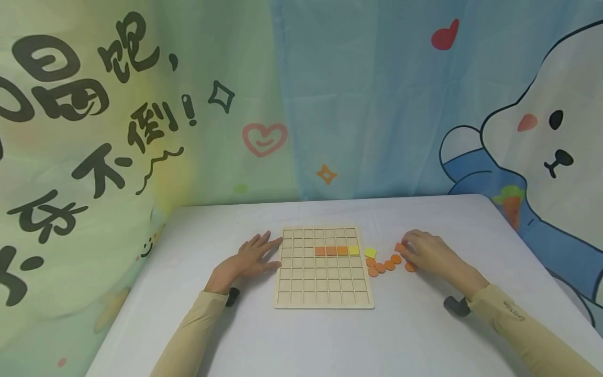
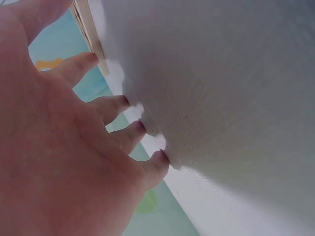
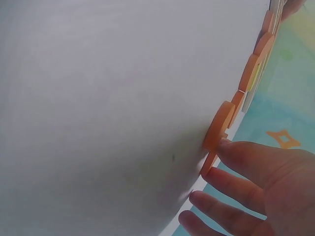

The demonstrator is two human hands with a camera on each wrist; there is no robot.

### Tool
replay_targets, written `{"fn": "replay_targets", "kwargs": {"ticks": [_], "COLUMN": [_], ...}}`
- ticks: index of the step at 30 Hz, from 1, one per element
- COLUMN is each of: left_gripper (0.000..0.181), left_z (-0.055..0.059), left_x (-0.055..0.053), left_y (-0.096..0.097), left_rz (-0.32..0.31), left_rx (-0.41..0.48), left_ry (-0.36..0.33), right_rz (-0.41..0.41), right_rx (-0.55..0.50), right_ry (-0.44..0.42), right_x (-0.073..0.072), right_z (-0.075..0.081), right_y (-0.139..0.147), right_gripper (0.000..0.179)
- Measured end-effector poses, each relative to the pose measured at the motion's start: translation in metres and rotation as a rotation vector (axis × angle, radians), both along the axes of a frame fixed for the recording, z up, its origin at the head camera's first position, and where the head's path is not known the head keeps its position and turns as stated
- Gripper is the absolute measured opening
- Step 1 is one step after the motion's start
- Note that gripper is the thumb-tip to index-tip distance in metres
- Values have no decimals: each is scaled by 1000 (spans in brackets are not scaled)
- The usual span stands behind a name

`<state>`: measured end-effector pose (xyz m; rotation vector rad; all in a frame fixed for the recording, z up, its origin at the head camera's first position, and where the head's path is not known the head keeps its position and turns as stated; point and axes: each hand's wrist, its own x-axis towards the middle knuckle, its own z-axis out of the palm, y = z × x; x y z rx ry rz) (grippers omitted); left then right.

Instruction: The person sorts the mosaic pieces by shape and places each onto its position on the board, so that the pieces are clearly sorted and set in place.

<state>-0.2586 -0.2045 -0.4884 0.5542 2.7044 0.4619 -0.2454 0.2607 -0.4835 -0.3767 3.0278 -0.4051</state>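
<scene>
My left hand (image 1: 252, 257) has its fingers spread on the table, with thumb and index fingertips right at the left edge of a wooden grid board (image 1: 301, 301). In one row of the board lie several orange square tiles (image 1: 331, 251) and a yellow square tile (image 1: 354, 251) at their right end. My right hand (image 1: 431, 255) is right of the board, thumb and index fingertips at opposite sides of a loose orange square tile (image 1: 399, 247). An orange disc (image 3: 220, 127) lies close by the right thumb in the right wrist view.
Several orange discs (image 1: 389, 265) are scattered between the board and my right hand. A second yellow square tile (image 1: 370, 253) lies at the board's right edge. The white-covered table (image 1: 325, 340) ends at a printed curtain (image 1: 330, 104) behind.
</scene>
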Motion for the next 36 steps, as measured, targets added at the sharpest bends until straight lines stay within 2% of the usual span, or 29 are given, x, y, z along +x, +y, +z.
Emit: {"fn": "replay_targets", "kwargs": {"ticks": [8, 19, 36], "left_gripper": [71, 71, 71], "left_z": [1, 2, 2], "left_x": [1, 1, 1], "left_y": [0, 0, 0], "left_rz": [-9, -8, -15], "left_rx": [-4, 2, -7], "left_ry": [7, 4, 12], "right_rz": [-4, -6, 41], "right_rx": [7, 13, 3], "right_ry": [20, 13, 7], "right_x": [-1, -1, -4], "right_z": [-2, 0, 14], "right_y": [1, 0, -16], "right_gripper": [26, 29, 29]}}
